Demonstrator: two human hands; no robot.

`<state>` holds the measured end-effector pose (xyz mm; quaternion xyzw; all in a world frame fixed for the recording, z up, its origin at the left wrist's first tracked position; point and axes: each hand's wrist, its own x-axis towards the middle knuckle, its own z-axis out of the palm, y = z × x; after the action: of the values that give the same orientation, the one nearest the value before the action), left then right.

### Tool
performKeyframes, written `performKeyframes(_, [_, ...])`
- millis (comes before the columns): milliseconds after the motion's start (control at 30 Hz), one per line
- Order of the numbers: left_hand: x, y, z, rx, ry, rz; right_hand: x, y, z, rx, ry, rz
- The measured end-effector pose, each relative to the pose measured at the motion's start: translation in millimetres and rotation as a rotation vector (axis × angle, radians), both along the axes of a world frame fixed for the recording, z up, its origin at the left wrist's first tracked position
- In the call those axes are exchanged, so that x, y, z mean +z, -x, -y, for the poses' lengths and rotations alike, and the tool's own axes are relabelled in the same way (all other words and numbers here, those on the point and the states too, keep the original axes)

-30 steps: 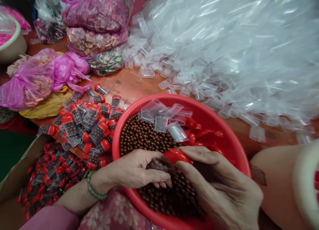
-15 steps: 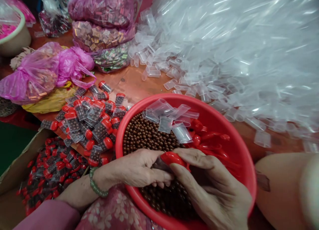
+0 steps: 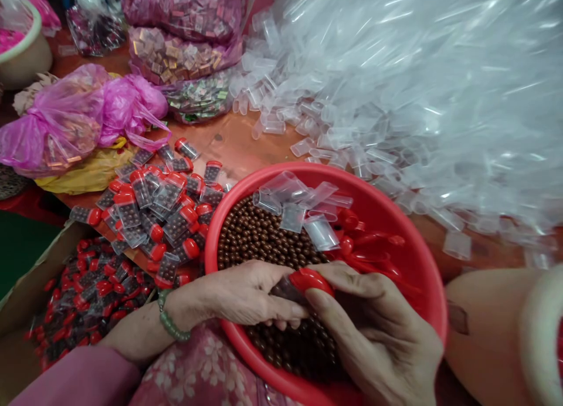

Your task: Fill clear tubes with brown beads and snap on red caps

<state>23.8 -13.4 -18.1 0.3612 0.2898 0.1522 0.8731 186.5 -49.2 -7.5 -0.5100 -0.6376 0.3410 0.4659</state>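
Over a red basin (image 3: 433, 288), my left hand (image 3: 253, 294) pinches the clear body of a small plastic container (image 3: 285, 290) that looks dark with brown balls. My right hand (image 3: 373, 318) grips the red cap (image 3: 313, 281) at the container's other end, thumb and fingers around it. Cap and body sit together, though the joint is partly hidden by fingers. Beneath the hands the basin holds many brown balls (image 3: 259, 236). Several clear empty containers (image 3: 323, 233) lie on top of them, with loose red caps (image 3: 373, 247) at the right side.
Filled red-capped containers (image 3: 153, 206) lie heaped left of the basin; more fill a cardboard box (image 3: 37, 265) at lower left. A large pile of clear containers (image 3: 396, 101) spreads at upper right. Pink bags (image 3: 65, 124) and stacked bags of small pieces (image 3: 180, 57) stand at the back left.
The red cap now lies closer along the container, with my right thumb shifted slightly against it. Both hands stay in nearly the same place, and the whole view has shifted a little.
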Motion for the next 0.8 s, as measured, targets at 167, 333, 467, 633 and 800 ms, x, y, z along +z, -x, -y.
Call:
performKeyframes(167, [1.6,-0.6,-1.9,-0.005,-0.031,-0.007,1.2,1.8,0.5,0.001,0.023,-0.042])
performKeyframes(333, [4.6,-0.6,-3.8,-0.019,-0.116,-0.060,-2.5,5.9,2.1,-0.022,-0.033,0.008])
performKeyframes(467, [4.7,-0.1,-3.2,-0.083,-0.144,-0.075,-5.9,3.5,3.4,-0.033,-0.061,0.006])
performKeyframes(633, [3.6,0.7,-3.5,-0.031,-0.113,-0.017,-3.0,2.4,3.3,-0.062,0.004,-0.110])
performKeyframes(800, [0.3,0.6,-2.1,0.036,-0.184,-0.009,-0.8,4.1,3.4,-0.057,0.048,-0.110])
